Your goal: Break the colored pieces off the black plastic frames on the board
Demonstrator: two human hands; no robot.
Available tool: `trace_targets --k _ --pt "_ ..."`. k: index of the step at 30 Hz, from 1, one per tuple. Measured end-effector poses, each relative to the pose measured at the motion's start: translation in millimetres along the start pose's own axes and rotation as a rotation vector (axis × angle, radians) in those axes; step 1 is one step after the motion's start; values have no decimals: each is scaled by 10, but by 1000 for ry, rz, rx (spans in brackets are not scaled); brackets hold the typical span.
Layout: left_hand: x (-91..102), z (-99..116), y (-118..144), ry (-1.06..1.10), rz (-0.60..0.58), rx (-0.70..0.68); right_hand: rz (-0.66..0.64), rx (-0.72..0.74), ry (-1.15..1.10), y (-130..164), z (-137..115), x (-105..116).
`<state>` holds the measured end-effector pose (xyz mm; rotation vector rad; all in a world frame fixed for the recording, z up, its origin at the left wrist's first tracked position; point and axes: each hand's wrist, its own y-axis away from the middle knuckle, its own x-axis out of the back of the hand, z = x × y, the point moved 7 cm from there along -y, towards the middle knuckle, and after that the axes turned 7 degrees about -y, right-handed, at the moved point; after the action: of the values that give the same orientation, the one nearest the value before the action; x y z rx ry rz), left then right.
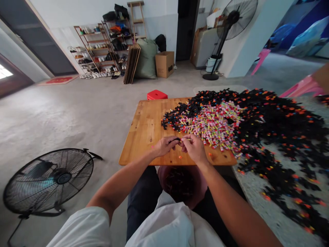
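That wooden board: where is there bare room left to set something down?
The board is bare on its left half, from the far edge by the red stool to the left hand. Its right half is crowded with coloured pieces and black pieces, spilling rightward.

We see a wooden counter (144, 130) carrying a heap of colourful small pieces (213, 125). A wide spread of black pieces (272, 116) covers its right side and runs past its edge.

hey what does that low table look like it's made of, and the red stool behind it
The low table looks like wood, likely bamboo or laminated strips: honey-coloured, with visible plank lines and a smooth, slightly glossy finish. The red stool seems moulded plastic: uniform bright red, rounded edges, faint sheen.
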<state>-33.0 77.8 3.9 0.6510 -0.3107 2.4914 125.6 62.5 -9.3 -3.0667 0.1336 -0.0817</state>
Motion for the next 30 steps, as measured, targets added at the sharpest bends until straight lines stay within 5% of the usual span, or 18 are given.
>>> trace_targets --k 7,14,27,30 --pt "5 142 19 -162 21 -137 -51 -104 -115 -17 38 -22" --pt "31 226 26 -49 -78 -56 -122 -261 -400 -15 101 -60" --pt "-18 363 39 -403 -119 -82 -216 -91 -117 -81 -21 -5" --pt "-90 187 -12 -322 -341 -103 -286 -192 -66 -33 123 24"
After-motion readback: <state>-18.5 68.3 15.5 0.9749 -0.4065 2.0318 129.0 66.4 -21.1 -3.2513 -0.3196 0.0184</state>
